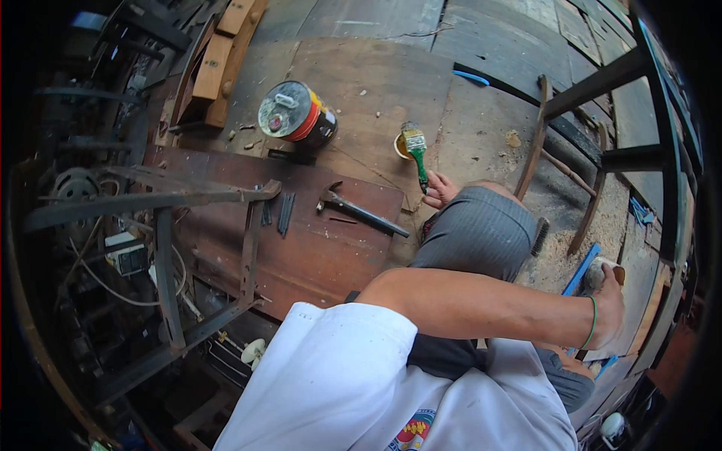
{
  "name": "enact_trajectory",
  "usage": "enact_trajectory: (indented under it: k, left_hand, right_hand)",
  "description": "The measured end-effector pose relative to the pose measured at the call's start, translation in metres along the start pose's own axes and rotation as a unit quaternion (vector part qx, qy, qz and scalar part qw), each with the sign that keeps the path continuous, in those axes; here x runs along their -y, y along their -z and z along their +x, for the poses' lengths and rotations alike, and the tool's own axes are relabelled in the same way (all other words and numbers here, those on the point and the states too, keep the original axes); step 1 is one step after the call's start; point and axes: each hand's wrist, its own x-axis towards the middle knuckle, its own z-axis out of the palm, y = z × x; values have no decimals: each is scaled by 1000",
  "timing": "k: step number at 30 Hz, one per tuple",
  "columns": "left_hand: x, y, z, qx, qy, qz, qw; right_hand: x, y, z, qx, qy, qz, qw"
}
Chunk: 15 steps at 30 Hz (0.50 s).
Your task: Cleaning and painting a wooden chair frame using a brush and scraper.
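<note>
My left forearm crosses the view to the right, with a green band at the wrist. The fingers of my left hand (608, 310) close on a pale rounded piece (599, 270) with a brownish end, its kind unclear. A blue strip (580, 270) lies beside it. Under the forearm shows a patch of skin near grey cloth; I cannot make out whether it is my right hand. Beyond my grey-clad knee (481, 233), a green-handled paintbrush (418, 154) lies over a small cup (402, 146) of yellowish liquid. Bare skin, apparently toes, shows by the handle's end.
A hammer (365, 213) and several dark strips (286, 214) lie on a reddish-brown board (323, 255). A paint-smeared can (298, 113) stands behind them. Wooden frames (632, 83) rise at right, a dark frame (162, 199) at left. Sawdust and a dark-bristled brush (540, 236) lie near my knee.
</note>
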Motion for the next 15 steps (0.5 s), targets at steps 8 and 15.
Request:
enact_trajectory:
  k: [8,15]
  left_hand:
    - [26,-13,-60,-59,10,19,998]
    - [26,-18,-66,-50,-20,32,998]
  right_hand:
    - [323,-308,104,41,-55,284,956]
    - [327,-269,99,67,-34,474,877]
